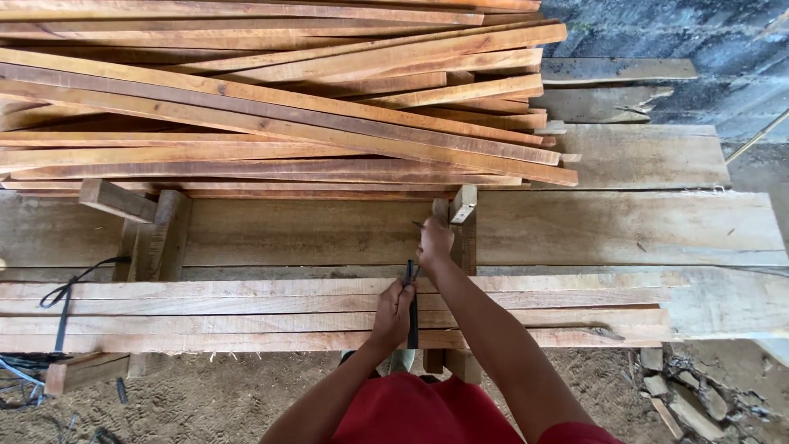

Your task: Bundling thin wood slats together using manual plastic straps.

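Head view | left hand (393, 315) fingers closed round slim dark metal tool (412, 308) standing over pale sawn wooden slats (246, 316) at counter's near edge | right hand (436, 241) pinches small nail-like piece, too small to identify, beside upright wooden block (465, 234) | risk: tool slipping onto right fingers; loose reddish planks (288, 107) sliding.

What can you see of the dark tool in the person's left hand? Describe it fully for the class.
The dark tool is a slim, black, straight bar, probably metal. It lies across the pale wooden slats on the workbench, pointing away from the person. The left hand grips its near part, hiding that section; the right hand works just beyond its far end. What kind of tool it is cannot be told.
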